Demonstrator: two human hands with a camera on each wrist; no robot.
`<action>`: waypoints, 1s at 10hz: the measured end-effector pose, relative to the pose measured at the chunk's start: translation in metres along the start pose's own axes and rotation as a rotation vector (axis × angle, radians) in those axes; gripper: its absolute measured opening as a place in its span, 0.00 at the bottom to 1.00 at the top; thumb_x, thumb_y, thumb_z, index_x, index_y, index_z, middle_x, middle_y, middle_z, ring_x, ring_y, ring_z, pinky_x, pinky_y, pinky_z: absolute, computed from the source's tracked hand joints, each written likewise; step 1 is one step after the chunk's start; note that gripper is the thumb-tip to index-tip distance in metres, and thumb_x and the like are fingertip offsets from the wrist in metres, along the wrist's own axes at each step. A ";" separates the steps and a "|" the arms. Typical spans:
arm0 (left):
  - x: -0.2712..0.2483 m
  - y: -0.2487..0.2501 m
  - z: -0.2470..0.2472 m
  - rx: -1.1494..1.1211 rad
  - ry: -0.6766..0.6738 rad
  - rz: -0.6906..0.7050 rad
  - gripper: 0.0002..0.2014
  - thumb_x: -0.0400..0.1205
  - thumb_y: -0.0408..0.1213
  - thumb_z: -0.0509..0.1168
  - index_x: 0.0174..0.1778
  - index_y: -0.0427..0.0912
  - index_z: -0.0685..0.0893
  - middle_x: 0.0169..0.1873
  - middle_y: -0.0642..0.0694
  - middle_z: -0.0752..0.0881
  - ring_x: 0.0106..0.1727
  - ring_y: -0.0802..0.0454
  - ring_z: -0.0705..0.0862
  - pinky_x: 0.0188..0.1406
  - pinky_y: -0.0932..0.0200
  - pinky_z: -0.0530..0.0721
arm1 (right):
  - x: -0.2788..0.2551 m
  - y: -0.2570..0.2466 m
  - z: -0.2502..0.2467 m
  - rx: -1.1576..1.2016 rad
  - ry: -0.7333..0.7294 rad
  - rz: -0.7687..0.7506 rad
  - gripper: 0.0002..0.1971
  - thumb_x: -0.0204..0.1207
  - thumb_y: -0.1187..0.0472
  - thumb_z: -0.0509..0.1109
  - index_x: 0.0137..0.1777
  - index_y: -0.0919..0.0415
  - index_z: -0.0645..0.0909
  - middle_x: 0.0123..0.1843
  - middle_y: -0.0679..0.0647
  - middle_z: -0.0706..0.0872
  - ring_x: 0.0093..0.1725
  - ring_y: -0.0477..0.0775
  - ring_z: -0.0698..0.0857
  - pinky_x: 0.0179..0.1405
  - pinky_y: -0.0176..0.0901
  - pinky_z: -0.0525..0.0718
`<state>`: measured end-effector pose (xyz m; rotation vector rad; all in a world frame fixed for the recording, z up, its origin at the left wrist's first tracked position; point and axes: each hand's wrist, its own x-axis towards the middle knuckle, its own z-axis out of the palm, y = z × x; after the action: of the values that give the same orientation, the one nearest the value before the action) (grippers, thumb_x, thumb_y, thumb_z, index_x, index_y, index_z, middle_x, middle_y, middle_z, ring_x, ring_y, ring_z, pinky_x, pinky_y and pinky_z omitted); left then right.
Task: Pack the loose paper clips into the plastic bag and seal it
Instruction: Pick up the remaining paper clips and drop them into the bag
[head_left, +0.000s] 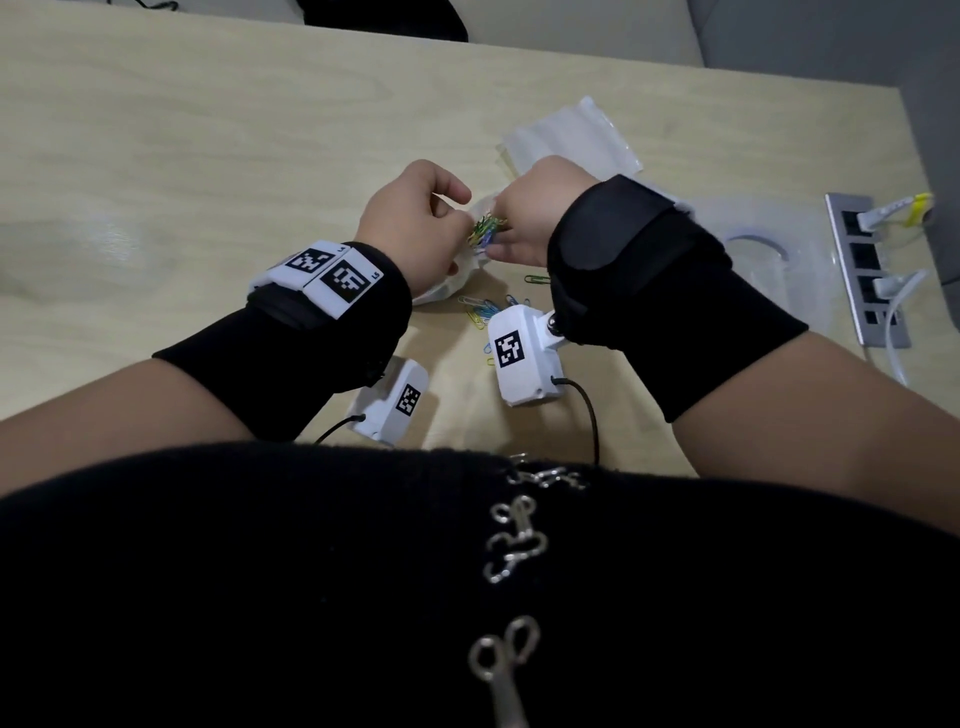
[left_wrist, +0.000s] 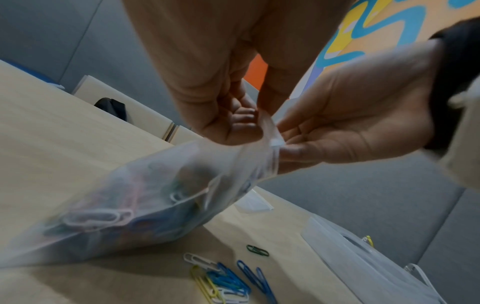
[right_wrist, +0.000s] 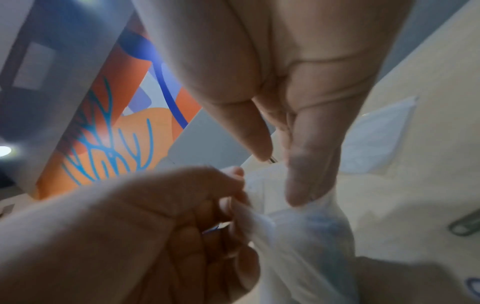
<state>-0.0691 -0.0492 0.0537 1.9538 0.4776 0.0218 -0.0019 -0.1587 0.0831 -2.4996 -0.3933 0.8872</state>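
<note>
Head view showed us our left hand (head_left: 415, 223) pinching the plastic bag (left_wrist: 135, 207) mouth, our right hand (head_left: 540, 213) gripping a bundle of paper clips (head_left: 485, 231) at it; loose paper clips (left_wrist: 228, 281) lay nearer on the table (head_left: 182, 156). We read no writing.

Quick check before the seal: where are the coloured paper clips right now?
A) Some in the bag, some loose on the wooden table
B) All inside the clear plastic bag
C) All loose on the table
A: the clear plastic bag already holds clips, while blue, yellow and white paper clips lie loose on the light wooden table beside it.
</note>
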 end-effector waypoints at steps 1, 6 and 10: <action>0.004 -0.002 0.000 -0.006 0.015 -0.012 0.12 0.76 0.31 0.61 0.38 0.56 0.75 0.39 0.37 0.85 0.31 0.43 0.82 0.33 0.53 0.85 | 0.005 0.002 -0.002 0.576 0.085 0.152 0.06 0.80 0.67 0.60 0.42 0.59 0.73 0.43 0.54 0.81 0.40 0.51 0.86 0.31 0.36 0.85; 0.015 -0.002 -0.023 -0.027 0.219 -0.008 0.11 0.76 0.33 0.58 0.35 0.56 0.75 0.27 0.55 0.77 0.18 0.68 0.78 0.42 0.55 0.83 | 0.020 0.063 0.053 -0.224 0.123 0.189 0.18 0.76 0.63 0.64 0.67 0.62 0.78 0.68 0.64 0.74 0.64 0.66 0.80 0.63 0.51 0.79; 0.014 -0.002 -0.020 -0.004 0.218 -0.014 0.08 0.73 0.36 0.58 0.34 0.56 0.76 0.28 0.55 0.78 0.32 0.50 0.82 0.49 0.43 0.87 | 0.004 0.085 0.090 -0.763 -0.019 -0.421 0.13 0.77 0.60 0.65 0.61 0.57 0.76 0.62 0.57 0.76 0.56 0.65 0.76 0.53 0.59 0.83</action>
<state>-0.0618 -0.0266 0.0578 1.9532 0.6333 0.2286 -0.0484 -0.2011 -0.0242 -2.8671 -1.4280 0.6590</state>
